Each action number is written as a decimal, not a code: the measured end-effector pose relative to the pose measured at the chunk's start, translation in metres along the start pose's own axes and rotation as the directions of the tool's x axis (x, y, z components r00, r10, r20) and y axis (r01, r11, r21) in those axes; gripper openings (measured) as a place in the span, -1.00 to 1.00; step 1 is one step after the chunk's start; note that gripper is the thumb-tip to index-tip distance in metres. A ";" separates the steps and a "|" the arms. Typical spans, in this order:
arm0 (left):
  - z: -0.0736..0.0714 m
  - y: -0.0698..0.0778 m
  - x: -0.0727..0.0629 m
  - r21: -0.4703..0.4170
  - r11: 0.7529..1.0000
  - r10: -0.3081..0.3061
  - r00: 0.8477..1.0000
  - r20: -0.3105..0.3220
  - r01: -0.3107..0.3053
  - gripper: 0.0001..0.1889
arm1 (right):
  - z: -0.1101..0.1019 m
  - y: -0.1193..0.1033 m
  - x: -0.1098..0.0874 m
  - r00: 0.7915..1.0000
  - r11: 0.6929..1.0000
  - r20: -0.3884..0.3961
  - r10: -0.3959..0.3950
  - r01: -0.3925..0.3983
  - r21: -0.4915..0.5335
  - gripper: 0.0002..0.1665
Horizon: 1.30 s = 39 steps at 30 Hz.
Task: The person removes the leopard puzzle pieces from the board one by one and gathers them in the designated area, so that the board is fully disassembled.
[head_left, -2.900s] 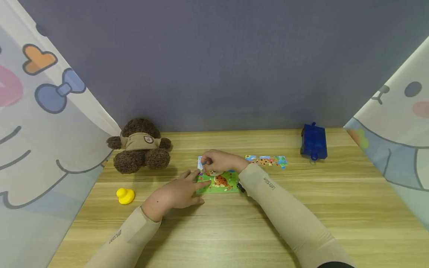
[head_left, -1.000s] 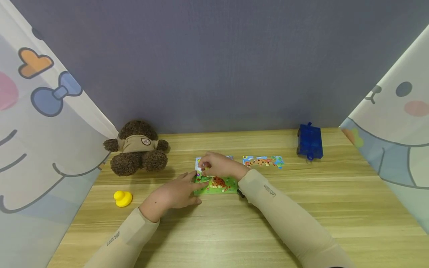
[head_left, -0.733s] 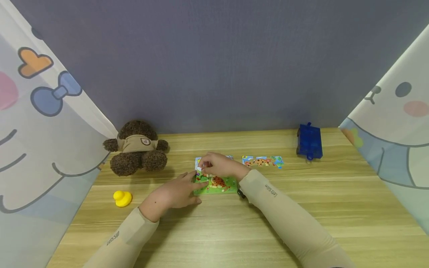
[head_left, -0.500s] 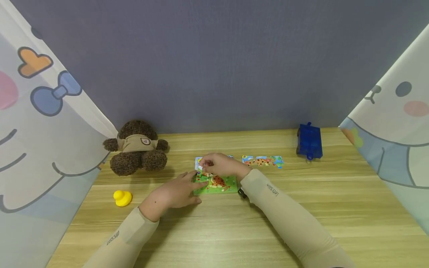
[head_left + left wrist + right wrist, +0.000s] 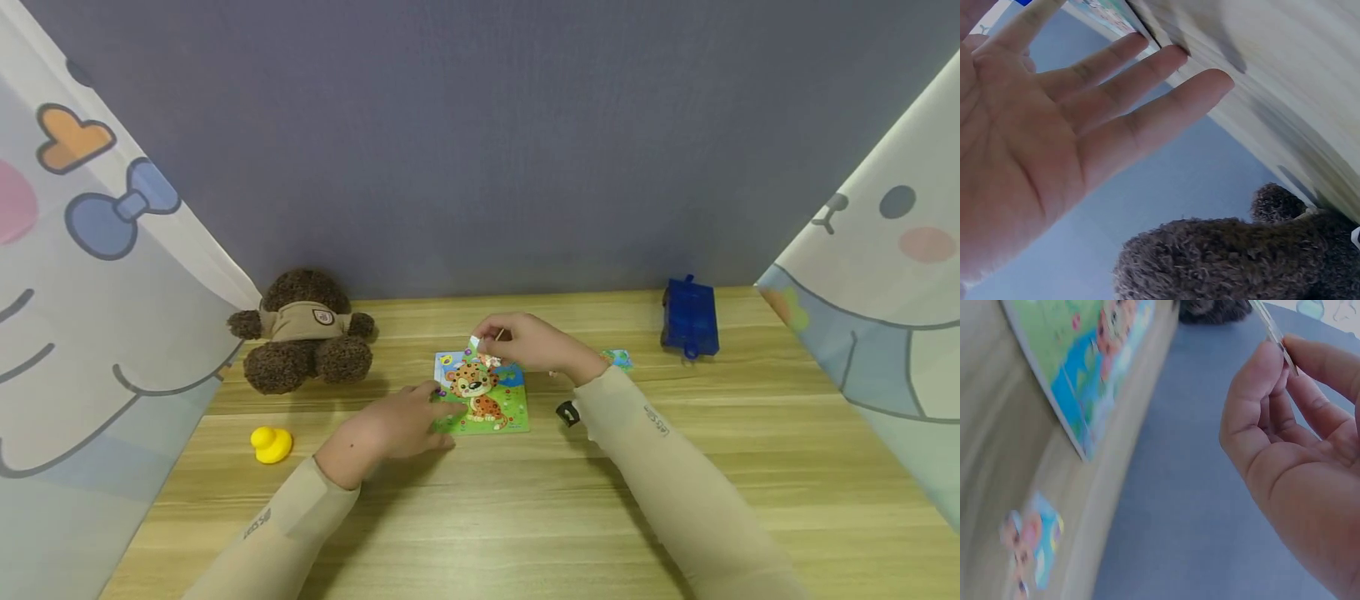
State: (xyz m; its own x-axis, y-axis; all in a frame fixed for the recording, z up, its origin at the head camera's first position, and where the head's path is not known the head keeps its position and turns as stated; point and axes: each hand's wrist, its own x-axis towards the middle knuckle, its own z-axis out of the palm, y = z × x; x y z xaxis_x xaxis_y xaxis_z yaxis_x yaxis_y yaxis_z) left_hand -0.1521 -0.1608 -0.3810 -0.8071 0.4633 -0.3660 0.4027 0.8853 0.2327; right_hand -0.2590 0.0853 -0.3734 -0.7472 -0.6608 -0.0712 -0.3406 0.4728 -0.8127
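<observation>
A flat puzzle board (image 5: pixel 498 408) with a spotted leopard cub on green grass lies on the table in the head view. My left hand (image 5: pixel 393 423) rests at its left edge, fingers spread and fairly straight; the left wrist view shows its bare palm and extended fingers. Above the board's back edge, my right hand (image 5: pixel 525 342) pinches a small puzzle piece (image 5: pixel 474 343) between thumb and fingers. In the right wrist view that puzzle piece (image 5: pixel 1274 331) appears nearly edge-on, raised off the table. More joined puzzle pieces (image 5: pixel 618 359) lie right of the board, partly hidden by the right hand.
A brown teddy bear (image 5: pixel 307 333) in a beige shirt sits at the back left. In front of it stands a yellow rubber duck (image 5: pixel 272 445). A blue toy wagon (image 5: pixel 690 318) is at the back right. A grey panel (image 5: pixel 480 150) closes off the table's far side.
My right hand has lifted off the board and moved right and back, holding the puzzle piece. The cub's face is now uncovered. My left hand stays almost in place.
</observation>
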 end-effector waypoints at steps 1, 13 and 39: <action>-0.001 0.001 0.000 -0.003 1.000 -0.006 1.000 0.003 0.006 -0.38 | -0.004 0.001 -0.002 1.000 1.000 -0.008 0.004 -0.004 -0.006 -0.73; 0.001 0.008 -0.001 0.039 0.999 -0.002 1.000 -0.016 0.003 -0.35 | -0.043 0.023 -0.030 1.000 0.999 0.004 0.021 -0.021 -0.044 -0.60; 0.011 0.016 0.001 -0.040 0.998 -0.051 0.998 0.028 0.052 -0.35 | -0.046 0.077 -0.045 0.960 0.987 0.234 0.151 -0.135 -0.083 -0.76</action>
State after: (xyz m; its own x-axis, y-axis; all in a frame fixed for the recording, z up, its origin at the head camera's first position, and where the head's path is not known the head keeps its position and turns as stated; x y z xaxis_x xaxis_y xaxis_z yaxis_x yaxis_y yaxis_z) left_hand -0.1419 -0.1462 -0.3873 -0.8141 0.4185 -0.4026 0.3423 0.9059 0.2495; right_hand -0.2774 0.1783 -0.4064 -0.6356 -0.6995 -0.3266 -0.2823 0.6043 -0.7451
